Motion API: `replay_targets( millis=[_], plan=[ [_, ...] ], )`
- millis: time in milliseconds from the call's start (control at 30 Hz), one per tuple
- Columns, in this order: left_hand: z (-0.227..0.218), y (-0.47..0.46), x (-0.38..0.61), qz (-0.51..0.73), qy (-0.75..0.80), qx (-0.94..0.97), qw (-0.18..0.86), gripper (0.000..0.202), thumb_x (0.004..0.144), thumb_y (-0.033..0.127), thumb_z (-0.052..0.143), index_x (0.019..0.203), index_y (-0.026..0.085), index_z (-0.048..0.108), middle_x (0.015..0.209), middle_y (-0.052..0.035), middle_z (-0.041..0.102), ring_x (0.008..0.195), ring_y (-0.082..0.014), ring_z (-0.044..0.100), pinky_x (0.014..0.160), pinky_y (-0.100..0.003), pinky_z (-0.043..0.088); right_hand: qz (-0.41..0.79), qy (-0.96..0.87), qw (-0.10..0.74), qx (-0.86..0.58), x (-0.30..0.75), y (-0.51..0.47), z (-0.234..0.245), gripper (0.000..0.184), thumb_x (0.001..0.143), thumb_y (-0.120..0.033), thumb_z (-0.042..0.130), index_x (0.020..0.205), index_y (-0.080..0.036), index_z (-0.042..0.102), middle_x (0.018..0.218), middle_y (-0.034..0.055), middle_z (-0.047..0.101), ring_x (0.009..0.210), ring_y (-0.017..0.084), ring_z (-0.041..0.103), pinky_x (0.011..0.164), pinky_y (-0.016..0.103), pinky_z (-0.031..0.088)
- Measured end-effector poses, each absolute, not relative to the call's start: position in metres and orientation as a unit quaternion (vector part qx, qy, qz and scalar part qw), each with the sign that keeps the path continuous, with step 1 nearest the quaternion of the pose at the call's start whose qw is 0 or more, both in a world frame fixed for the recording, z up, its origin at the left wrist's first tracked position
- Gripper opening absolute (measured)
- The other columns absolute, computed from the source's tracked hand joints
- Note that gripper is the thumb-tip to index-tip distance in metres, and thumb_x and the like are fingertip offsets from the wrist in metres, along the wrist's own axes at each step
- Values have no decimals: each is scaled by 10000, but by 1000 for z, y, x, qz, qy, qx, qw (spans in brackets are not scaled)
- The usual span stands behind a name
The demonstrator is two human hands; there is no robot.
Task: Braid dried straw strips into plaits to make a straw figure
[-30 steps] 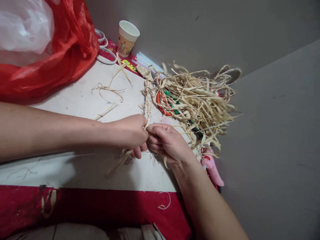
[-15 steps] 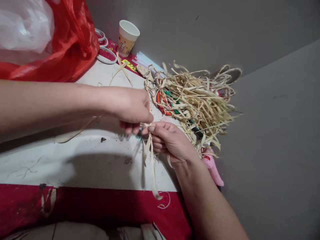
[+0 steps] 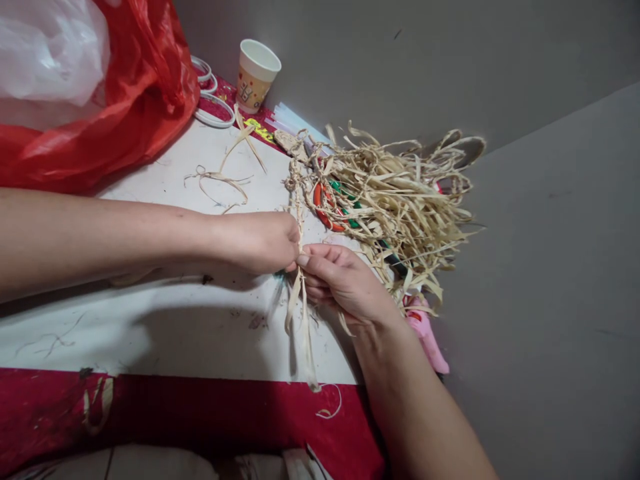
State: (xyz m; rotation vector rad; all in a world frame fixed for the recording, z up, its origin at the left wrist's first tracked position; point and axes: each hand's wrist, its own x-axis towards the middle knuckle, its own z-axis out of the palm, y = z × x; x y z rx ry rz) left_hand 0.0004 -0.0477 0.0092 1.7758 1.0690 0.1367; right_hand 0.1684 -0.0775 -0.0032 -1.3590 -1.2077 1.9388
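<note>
A braided raffia cord comes down between my hands, and its loose flat ends hang below them. My right hand pinches the cord between thumb and forefinger, its other fingers curled under. From the left, my left hand is closed at the same spot, touching the right fingertips. Its fingers are mostly hidden beneath the back of the hand, though the cord passes right at them. Beyond the right hand lies a tangled bundle of dry raffia strips, with red-orange scissor-like handles partly buried in it.
A red plastic bag with white plastic inside fills the back left. A paper cup, white rings and translucent sticks stand near the wall. A pink object lies at the right edge. Loose scraps dot the white board.
My left hand has moved down toward me and now meets the right fingertips from above, uncovering the cord and a curled fibre scrap behind it. My right hand has hardly moved.
</note>
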Motion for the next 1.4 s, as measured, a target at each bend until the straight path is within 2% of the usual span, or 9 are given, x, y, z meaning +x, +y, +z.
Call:
replay_targets(
  millis=[133,300,400,500,700,967,1200,1300,1400],
  plan=[
    [12,-43,-4,45,436,758,484,135,705,223,519,646,182,633,459,14,489,461,-119,377,500,-261,249,677,-487,216,-508,171,-79,-4,210,731,-338,681,701,-137,629,409,-108,284,366,32,171,373,199,108],
    [10,-35,-4,32,418,741,524,130,692,184,554,602,163,645,504,5,545,524,-108,404,536,-233,261,582,-594,201,-517,172,-81,-6,191,788,-319,619,724,-143,656,534,-44,463,484,70,340,472,201,282],
    [7,-35,-2,42,421,695,581,173,698,209,546,539,165,597,426,26,440,462,-95,332,498,-244,231,523,-652,189,-516,172,-82,-6,221,830,-334,569,782,-142,669,618,-17,511,579,98,413,554,214,333],
    [2,-38,-2,56,437,641,629,161,682,238,562,534,176,576,377,52,316,394,-85,232,458,-263,181,469,-688,169,-527,172,-84,-5,258,854,-344,540,792,-131,671,622,-14,502,582,103,398,551,216,323],
    [-3,-40,-2,83,440,636,629,129,650,211,575,527,176,558,397,49,331,409,-76,221,450,-261,158,441,-724,143,-511,174,-84,6,227,861,-321,538,820,-141,671,684,4,563,638,125,456,617,221,365],
    [1,-39,-1,81,442,694,562,125,631,177,548,507,179,557,429,38,425,461,-95,304,476,-254,217,372,-745,135,-538,175,-80,11,243,834,-256,509,609,-165,509,553,-33,393,545,99,353,517,220,293],
    [0,-42,-2,86,439,729,518,168,667,218,550,506,191,510,415,39,395,425,-97,297,449,-269,208,640,-501,204,-545,173,-83,4,240,811,-356,532,650,-180,503,429,-96,294,359,46,204,358,179,155],
    [-1,-45,-1,97,444,710,538,147,677,216,532,533,188,541,439,34,435,429,-93,307,441,-262,211,624,-499,227,-557,164,-92,2,235,833,-364,510,677,-189,511,406,-79,392,308,54,269,327,182,191],
    [-3,-47,1,118,438,687,567,170,674,213,528,509,178,512,453,32,427,440,-85,298,435,-254,209,490,-597,212,-599,158,-101,0,281,860,-314,470,610,-189,500,425,-30,487,344,85,401,368,204,294]
  ],
)
